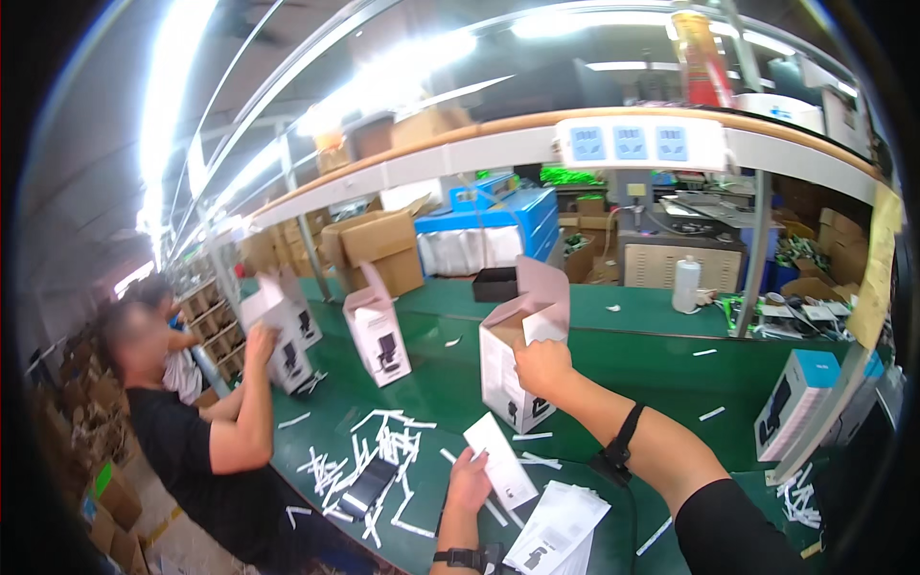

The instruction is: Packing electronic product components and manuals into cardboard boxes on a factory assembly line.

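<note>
My right hand (543, 367) is closed at the top edge of an open white carton (513, 372) with a dark product picture on it. Its lid flap stands up behind, and a white flap or sheet shows just above the fist. What the fingers hold, if anything, is hidden. Lower down, my left hand (468, 482) grips a white printed leaflet (500, 465) by its left side. A stack of similar leaflets (556, 529) lies on the green table (632, 402) to the right of it.
Left of me stand another open carton (378, 340) and a co-worker (192, 422) handling a carton (278, 331). White paper strips (374, 455) surround a dark flat piece (369, 487). At right are a blue-white box (797, 402), a metal post, and a bottle (686, 285). A shelf spans overhead.
</note>
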Action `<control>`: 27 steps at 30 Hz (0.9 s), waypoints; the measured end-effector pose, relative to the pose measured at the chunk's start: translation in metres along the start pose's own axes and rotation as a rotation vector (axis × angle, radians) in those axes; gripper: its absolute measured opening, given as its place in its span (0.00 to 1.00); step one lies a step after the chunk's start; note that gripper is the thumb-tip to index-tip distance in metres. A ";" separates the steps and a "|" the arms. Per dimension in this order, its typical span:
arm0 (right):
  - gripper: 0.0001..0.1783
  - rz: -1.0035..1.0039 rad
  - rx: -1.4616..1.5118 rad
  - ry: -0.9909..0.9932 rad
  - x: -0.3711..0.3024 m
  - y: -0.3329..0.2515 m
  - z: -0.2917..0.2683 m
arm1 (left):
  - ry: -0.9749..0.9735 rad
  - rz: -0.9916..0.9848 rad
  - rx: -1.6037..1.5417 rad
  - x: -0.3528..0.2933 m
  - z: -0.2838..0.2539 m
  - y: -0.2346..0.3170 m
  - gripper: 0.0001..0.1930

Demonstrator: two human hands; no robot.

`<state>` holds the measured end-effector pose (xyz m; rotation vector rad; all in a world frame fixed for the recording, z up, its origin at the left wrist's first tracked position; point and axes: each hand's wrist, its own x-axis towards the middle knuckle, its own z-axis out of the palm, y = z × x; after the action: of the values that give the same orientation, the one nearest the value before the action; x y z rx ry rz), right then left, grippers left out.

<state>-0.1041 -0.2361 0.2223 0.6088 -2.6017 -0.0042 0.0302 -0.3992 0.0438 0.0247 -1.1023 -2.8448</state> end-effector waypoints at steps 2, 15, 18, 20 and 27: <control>0.20 -0.097 0.008 -0.087 -0.020 0.027 -0.019 | 0.014 0.017 -0.011 0.001 -0.002 0.001 0.18; 0.13 0.008 0.131 0.126 -0.191 0.176 -0.065 | -0.017 0.326 0.171 -0.020 0.036 0.034 0.28; 0.13 0.035 0.116 0.162 -0.227 0.215 -0.073 | 0.092 0.492 0.735 -0.060 0.143 0.045 0.23; 0.13 0.019 0.141 0.194 -0.249 0.232 -0.080 | -0.157 0.522 0.321 -0.071 0.200 0.044 0.31; 0.09 0.182 0.169 0.433 -0.289 0.240 -0.087 | -0.436 0.743 0.489 -0.066 0.390 -0.032 0.19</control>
<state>0.0634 0.1106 0.1978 0.3762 -2.2352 0.3681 0.0751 -0.1077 0.3091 -0.8144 -1.4594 -1.9178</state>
